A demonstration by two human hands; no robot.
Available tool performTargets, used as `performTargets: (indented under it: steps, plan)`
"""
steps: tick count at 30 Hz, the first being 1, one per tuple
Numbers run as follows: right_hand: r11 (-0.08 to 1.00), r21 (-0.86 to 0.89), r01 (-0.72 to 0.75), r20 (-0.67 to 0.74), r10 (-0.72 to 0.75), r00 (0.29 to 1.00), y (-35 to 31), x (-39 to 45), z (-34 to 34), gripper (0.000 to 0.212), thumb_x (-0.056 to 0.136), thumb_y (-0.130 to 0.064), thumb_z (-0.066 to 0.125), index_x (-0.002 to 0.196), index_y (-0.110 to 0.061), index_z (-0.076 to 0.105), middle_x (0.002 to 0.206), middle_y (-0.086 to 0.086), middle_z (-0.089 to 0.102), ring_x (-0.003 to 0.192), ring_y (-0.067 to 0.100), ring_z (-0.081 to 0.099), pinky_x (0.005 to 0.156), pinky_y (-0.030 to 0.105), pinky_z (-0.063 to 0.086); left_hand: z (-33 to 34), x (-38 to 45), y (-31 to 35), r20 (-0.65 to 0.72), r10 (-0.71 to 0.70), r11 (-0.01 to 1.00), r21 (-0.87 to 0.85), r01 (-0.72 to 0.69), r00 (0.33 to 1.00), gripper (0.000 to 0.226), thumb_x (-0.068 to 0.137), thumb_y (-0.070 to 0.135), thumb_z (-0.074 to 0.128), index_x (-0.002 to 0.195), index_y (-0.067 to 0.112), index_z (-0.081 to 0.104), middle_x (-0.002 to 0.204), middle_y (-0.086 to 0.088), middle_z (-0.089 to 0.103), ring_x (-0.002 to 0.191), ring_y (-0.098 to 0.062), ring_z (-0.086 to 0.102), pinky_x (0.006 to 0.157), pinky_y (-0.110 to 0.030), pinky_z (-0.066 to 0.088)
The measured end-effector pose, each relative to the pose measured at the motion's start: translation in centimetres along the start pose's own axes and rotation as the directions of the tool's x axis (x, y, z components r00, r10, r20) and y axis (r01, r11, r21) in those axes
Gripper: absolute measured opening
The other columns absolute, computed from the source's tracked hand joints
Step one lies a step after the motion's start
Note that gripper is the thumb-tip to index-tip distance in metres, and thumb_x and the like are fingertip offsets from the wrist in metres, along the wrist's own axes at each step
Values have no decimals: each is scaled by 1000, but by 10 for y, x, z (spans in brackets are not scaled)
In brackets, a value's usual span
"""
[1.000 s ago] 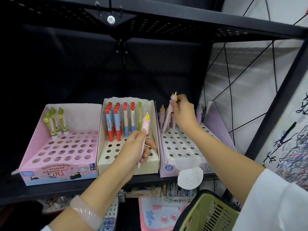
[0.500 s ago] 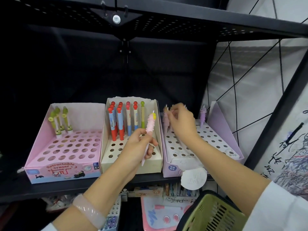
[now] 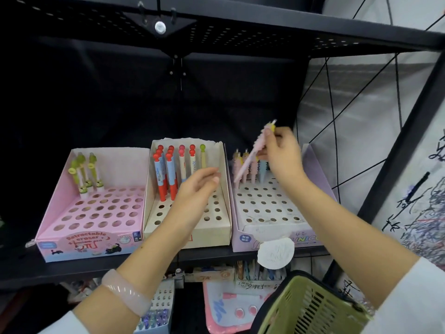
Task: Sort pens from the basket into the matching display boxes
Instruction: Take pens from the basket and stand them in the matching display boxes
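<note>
The pink pen, right of centre in the frame, is pinched near its top by my right hand and slanted tip-down toward the lilac box, aiming for a hole, while my left hand hovers empty and relaxed.

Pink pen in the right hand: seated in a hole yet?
Not seated. The pink pen hangs tilted in the right hand, above the lilac box.

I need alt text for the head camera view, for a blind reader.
The right hand holds a pink pen tilted above the lilac display box. The left hand hovers open over the cream box.
</note>
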State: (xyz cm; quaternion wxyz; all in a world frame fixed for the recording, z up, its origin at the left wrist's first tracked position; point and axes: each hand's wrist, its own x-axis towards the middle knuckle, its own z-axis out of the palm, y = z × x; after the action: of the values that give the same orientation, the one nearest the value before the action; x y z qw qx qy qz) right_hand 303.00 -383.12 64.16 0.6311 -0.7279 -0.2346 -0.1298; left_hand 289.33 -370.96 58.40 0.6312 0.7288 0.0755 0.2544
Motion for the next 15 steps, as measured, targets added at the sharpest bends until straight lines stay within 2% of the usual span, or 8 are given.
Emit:
performTargets:
  steps: [2, 4, 6, 8, 12, 15]
  plan:
    - [993, -112, 44, -14, -46, 999, 9, 8, -8, 28, 98, -29, 44, 109, -4, 51, 93, 16, 66, 86, 27, 66, 81, 47, 54, -5, 0, 3, 21, 38, 996, 75, -40, 999, 24, 95, 26, 48, 113, 41, 52, 115, 24, 57, 99, 19, 51, 67, -1, 41]
    - [967, -244, 71, 23, -67, 997, 20, 9, -10, 27, 98, -28, 45, 109, -4, 50, 91, 16, 66, 84, 29, 65, 79, 49, 52, -6, -1, 3, 44, 55, 987, 151, -61, 998, 28, 95, 22, 48, 120, 34, 51, 116, 22, 56, 102, 16, 50, 69, 2, 40]
    - [941, -327, 88, 48, -76, 996, 31, 6, -9, 25, 98, -27, 45, 108, -4, 50, 89, 15, 66, 81, 29, 65, 76, 48, 53, -4, -2, 1, 68, 62, 975, 209, -75, 996, 31, 94, 20, 49, 124, 29, 50, 121, 18, 55, 112, 6, 49, 87, -8, 40]
    - [934, -345, 88, 46, -76, 996, 36, 6, -6, 24, 98, -25, 45, 108, -5, 50, 89, 15, 67, 81, 29, 65, 75, 45, 53, -3, -3, -1, 89, 64, 969, 232, -83, 994, 31, 94, 19, 49, 123, 28, 50, 122, 15, 55, 117, -1, 48, 102, -23, 39]
    - [898, -420, 129, 41, -124, 991, 35, 9, 1, 23, 98, -25, 46, 106, -3, 50, 80, 11, 65, 70, 24, 61, 64, 33, 48, -4, -4, -4, 128, 78, 955, 274, -111, 989, 28, 93, 19, 50, 112, 40, 47, 113, 27, 52, 114, 6, 47, 103, -29, 39]
    - [870, -469, 153, 66, -138, 988, 34, 11, 7, 23, 98, -27, 45, 105, -6, 49, 71, 4, 59, 58, 13, 52, 52, 24, 37, -7, -6, -4, 124, 84, 957, 265, -115, 989, 31, 93, 18, 51, 104, 47, 46, 113, 27, 52, 116, 5, 47, 96, -18, 41]
